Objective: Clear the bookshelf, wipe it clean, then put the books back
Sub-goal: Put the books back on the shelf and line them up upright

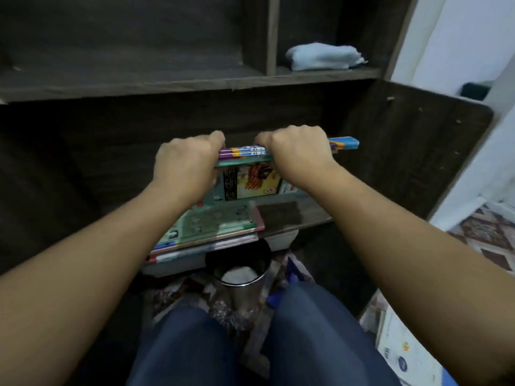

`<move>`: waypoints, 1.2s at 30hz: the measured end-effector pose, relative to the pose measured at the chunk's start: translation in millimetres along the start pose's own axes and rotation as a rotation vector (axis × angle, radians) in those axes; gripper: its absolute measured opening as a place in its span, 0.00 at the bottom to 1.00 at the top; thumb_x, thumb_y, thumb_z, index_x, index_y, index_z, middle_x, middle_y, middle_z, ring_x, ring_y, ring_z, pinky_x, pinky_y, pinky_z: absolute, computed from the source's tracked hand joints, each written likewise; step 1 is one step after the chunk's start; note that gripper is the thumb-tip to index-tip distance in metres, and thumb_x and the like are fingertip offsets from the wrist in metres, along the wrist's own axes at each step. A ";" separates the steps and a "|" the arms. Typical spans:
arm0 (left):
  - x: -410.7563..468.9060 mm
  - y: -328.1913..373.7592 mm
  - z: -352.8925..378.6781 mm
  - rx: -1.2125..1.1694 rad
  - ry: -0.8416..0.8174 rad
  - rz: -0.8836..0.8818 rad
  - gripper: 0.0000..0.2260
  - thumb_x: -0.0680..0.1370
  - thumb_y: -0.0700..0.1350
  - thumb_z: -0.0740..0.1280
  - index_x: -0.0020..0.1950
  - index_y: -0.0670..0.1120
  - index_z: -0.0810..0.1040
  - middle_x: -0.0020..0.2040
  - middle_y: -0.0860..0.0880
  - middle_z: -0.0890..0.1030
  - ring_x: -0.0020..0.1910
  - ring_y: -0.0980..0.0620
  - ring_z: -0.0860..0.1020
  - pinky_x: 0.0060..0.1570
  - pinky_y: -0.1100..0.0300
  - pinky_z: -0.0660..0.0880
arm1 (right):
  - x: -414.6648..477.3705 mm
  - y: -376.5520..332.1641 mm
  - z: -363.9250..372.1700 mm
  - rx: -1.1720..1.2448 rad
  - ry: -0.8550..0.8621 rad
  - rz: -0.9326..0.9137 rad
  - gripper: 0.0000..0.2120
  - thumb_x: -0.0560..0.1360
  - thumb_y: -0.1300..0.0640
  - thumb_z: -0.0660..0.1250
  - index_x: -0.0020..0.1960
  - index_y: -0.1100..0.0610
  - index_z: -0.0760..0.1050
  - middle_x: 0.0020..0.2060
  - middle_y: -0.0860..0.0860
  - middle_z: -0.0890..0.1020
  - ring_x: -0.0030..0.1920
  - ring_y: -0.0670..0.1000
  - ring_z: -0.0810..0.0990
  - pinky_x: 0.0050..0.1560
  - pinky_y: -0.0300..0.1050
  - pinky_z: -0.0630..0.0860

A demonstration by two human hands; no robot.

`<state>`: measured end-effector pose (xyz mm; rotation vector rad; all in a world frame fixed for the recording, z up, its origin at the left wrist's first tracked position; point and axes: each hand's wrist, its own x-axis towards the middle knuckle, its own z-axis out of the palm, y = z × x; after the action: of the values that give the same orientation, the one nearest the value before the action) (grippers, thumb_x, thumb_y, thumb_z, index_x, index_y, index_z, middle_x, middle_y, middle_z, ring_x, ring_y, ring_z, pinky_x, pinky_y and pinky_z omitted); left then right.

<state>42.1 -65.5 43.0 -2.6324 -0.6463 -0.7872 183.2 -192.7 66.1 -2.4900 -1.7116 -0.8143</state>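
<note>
A small bundle of thin, colourful books (245,153) stands on edge in the lower compartment of the dark wooden bookshelf (195,84). My left hand (186,160) grips the bundle's top edge at its left end, and my right hand (295,151) grips the same edge further right. A blue end of the bundle sticks out past my right hand. In front of it several flat books (214,224) lie stacked, overhanging the shelf's front edge. A folded light-blue cloth (324,57) rests in the upper right compartment.
A shiny metal cup (241,271) with something white inside stands on the floor below the stacked books, between my knees. Papers or booklets (409,349) lie on the patterned floor at lower right. A white wall borders the shelf on the right.
</note>
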 end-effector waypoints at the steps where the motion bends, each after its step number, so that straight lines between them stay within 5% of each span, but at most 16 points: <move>1: -6.8 -12.0 4.7 0.022 0.010 -0.049 0.14 0.71 0.46 0.73 0.53 0.46 0.73 0.45 0.46 0.80 0.38 0.39 0.79 0.34 0.52 0.73 | 10.4 -13.2 6.3 0.000 0.026 -0.032 0.12 0.79 0.54 0.60 0.61 0.47 0.73 0.50 0.51 0.82 0.48 0.59 0.81 0.37 0.48 0.64; 6: -52.1 -54.6 52.7 0.125 -0.027 -0.136 0.17 0.66 0.39 0.76 0.49 0.43 0.73 0.40 0.43 0.78 0.30 0.41 0.78 0.26 0.54 0.73 | 29.8 -71.9 59.5 0.020 0.029 -0.170 0.15 0.79 0.56 0.57 0.64 0.49 0.72 0.53 0.51 0.80 0.51 0.57 0.80 0.38 0.47 0.62; 13: -123.1 -62.3 126.0 0.137 -0.148 -0.007 0.19 0.54 0.37 0.81 0.41 0.43 0.78 0.28 0.47 0.76 0.21 0.47 0.75 0.16 0.63 0.65 | 1.3 -116.5 158.0 0.135 -0.268 -0.266 0.17 0.79 0.59 0.60 0.67 0.50 0.68 0.58 0.51 0.78 0.55 0.57 0.78 0.43 0.49 0.71; 17: -135.8 -59.3 154.1 0.111 -0.145 -0.004 0.19 0.59 0.40 0.79 0.44 0.41 0.76 0.36 0.45 0.77 0.30 0.44 0.77 0.24 0.56 0.73 | -8.2 -102.9 188.3 0.256 -0.417 -0.322 0.32 0.77 0.50 0.66 0.77 0.46 0.56 0.73 0.50 0.64 0.70 0.55 0.66 0.65 0.51 0.66; 20: -140.2 -69.3 167.8 0.075 -0.148 0.031 0.32 0.60 0.66 0.76 0.49 0.42 0.75 0.45 0.45 0.78 0.39 0.43 0.77 0.34 0.52 0.75 | -2.6 -95.2 195.5 0.281 -0.440 -0.363 0.42 0.72 0.41 0.70 0.78 0.46 0.52 0.76 0.51 0.59 0.74 0.54 0.59 0.68 0.50 0.60; 22: -139.9 -74.3 173.2 0.078 -0.132 0.050 0.35 0.64 0.74 0.67 0.50 0.43 0.75 0.48 0.45 0.78 0.42 0.44 0.76 0.37 0.51 0.74 | 3.0 -94.5 200.5 0.289 -0.444 -0.375 0.45 0.70 0.38 0.70 0.78 0.46 0.51 0.76 0.52 0.58 0.75 0.54 0.58 0.69 0.50 0.59; 27: -127.6 -84.6 186.2 0.070 -0.189 -0.006 0.32 0.71 0.72 0.53 0.52 0.46 0.77 0.54 0.45 0.78 0.48 0.44 0.76 0.43 0.50 0.72 | 25.4 -94.8 212.7 0.296 -0.453 -0.370 0.46 0.69 0.35 0.69 0.79 0.45 0.49 0.77 0.53 0.55 0.76 0.54 0.55 0.72 0.50 0.56; 36: -120.3 -87.6 190.9 0.029 -0.295 -0.068 0.33 0.71 0.71 0.54 0.56 0.44 0.75 0.59 0.44 0.76 0.55 0.42 0.74 0.52 0.46 0.71 | 35.7 -95.8 221.0 0.307 -0.478 -0.371 0.49 0.67 0.33 0.69 0.79 0.44 0.46 0.77 0.53 0.53 0.76 0.55 0.53 0.74 0.51 0.55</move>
<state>-8.7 48.8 -164.2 -2.7369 -0.8206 -0.4041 199.1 -58.2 -136.3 -2.3076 -2.2760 0.0725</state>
